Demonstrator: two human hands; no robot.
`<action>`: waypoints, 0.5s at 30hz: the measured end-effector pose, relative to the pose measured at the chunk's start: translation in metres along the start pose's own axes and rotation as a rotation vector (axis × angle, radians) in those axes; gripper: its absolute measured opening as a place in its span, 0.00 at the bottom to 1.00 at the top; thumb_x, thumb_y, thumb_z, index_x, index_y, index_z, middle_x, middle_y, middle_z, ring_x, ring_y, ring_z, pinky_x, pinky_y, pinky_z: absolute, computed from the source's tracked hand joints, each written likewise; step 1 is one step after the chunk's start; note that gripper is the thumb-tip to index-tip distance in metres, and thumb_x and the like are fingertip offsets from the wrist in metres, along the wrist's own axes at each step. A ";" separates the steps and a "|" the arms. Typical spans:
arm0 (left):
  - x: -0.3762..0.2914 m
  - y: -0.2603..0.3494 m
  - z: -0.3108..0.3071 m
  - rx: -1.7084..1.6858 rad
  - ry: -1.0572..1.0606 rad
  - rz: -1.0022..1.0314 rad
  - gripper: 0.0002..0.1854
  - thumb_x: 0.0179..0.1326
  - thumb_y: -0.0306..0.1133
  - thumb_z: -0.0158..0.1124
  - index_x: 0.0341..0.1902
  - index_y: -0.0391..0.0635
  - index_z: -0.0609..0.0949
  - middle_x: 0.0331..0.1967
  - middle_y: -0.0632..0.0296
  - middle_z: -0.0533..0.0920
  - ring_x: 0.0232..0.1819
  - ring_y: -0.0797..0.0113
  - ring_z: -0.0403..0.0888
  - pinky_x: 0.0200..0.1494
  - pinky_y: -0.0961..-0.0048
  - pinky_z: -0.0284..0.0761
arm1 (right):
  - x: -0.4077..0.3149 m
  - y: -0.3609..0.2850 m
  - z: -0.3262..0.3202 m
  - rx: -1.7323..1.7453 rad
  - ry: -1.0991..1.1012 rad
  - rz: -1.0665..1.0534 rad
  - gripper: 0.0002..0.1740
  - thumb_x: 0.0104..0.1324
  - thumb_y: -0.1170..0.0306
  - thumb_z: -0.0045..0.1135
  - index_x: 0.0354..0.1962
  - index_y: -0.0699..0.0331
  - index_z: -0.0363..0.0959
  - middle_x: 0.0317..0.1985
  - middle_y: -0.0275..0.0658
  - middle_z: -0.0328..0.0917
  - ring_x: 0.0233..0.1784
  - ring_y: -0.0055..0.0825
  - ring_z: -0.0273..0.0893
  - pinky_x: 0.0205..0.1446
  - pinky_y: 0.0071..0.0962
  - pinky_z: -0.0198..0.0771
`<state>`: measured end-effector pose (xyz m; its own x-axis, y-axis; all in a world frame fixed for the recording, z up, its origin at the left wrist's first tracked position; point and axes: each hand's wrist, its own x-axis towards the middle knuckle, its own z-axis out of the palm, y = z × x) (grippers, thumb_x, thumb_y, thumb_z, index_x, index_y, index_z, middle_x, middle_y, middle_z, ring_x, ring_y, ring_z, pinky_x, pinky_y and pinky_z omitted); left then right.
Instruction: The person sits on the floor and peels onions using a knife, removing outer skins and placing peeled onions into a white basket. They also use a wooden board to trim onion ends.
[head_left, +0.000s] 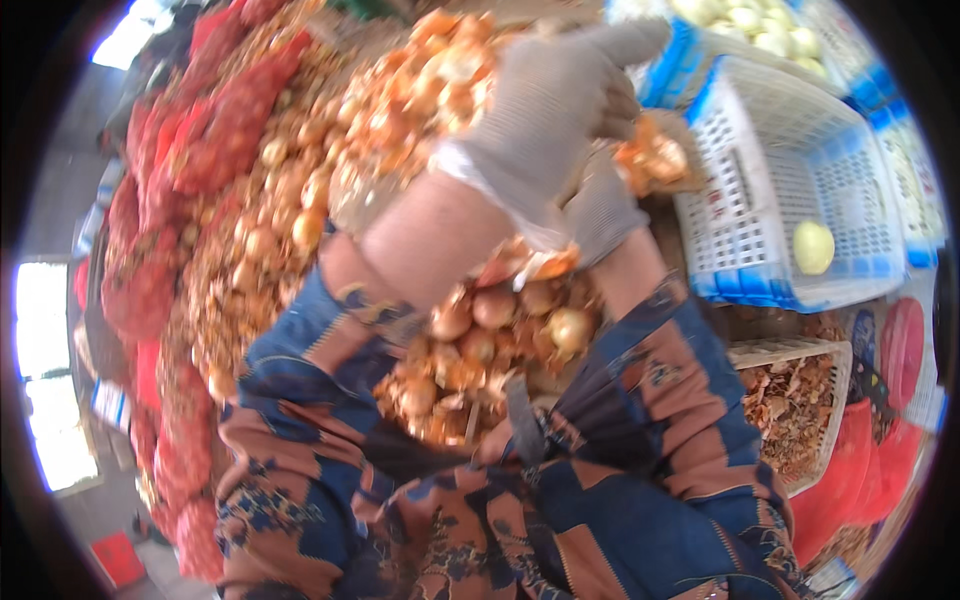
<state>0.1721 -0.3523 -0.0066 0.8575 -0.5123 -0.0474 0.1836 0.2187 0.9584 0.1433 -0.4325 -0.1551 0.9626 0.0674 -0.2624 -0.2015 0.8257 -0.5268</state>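
My left hand (555, 105), in a pale knitted glove with a thin white layer at its cuff, reaches over the onion heap. One finger points to the right while the others curl; blur hides whether they hold anything. Just below it is my gloved right hand (604, 214), partly covered by the left hand and its cuff, so its fingers do not show. Loose onion skins (525, 262) show below the hands. Between my forearms lie unpeeled brown onions (495, 306) and more skins. A grey strip-like thing (525, 420) rests near my lap.
Unpeeled onions (307, 229) spread along the left, beside red mesh sacks (232, 135). At right stands a white-and-blue plastic crate (739, 180) holding one peeled onion (814, 247). Below it is a white basket (840, 405) of skins; peeled onions (750, 22) fill a crate behind.
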 end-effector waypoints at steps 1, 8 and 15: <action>-0.027 0.015 -0.021 -0.003 0.077 0.018 0.20 0.60 0.42 0.69 0.44 0.36 0.80 0.28 0.59 0.80 0.30 0.69 0.81 0.37 0.73 0.79 | 0.000 0.000 0.002 -0.006 0.035 -0.002 0.09 0.67 0.69 0.48 0.37 0.69 0.70 0.27 0.42 0.75 0.24 0.34 0.75 0.33 0.34 0.79; -0.159 -0.046 -0.167 0.843 0.128 0.096 0.11 0.65 0.35 0.60 0.39 0.37 0.80 0.29 0.64 0.79 0.31 0.76 0.79 0.35 0.78 0.74 | -0.015 -0.008 0.010 -0.069 -0.172 0.013 0.16 0.73 0.64 0.45 0.40 0.72 0.71 0.32 0.41 0.75 0.32 0.25 0.75 0.37 0.23 0.78; -0.243 -0.185 -0.204 0.984 -0.249 -0.255 0.16 0.54 0.35 0.72 0.44 0.39 0.84 0.34 0.55 0.86 0.34 0.66 0.83 0.39 0.71 0.78 | 0.003 0.001 0.039 0.249 0.301 0.178 0.05 0.65 0.74 0.52 0.35 0.68 0.70 0.24 0.41 0.73 0.20 0.28 0.69 0.24 0.28 0.70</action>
<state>0.0276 -0.0983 -0.2302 0.7043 -0.6295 -0.3282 -0.2231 -0.6351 0.7395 0.1530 -0.4095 -0.1248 0.8134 0.0853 -0.5755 -0.2742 0.9286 -0.2500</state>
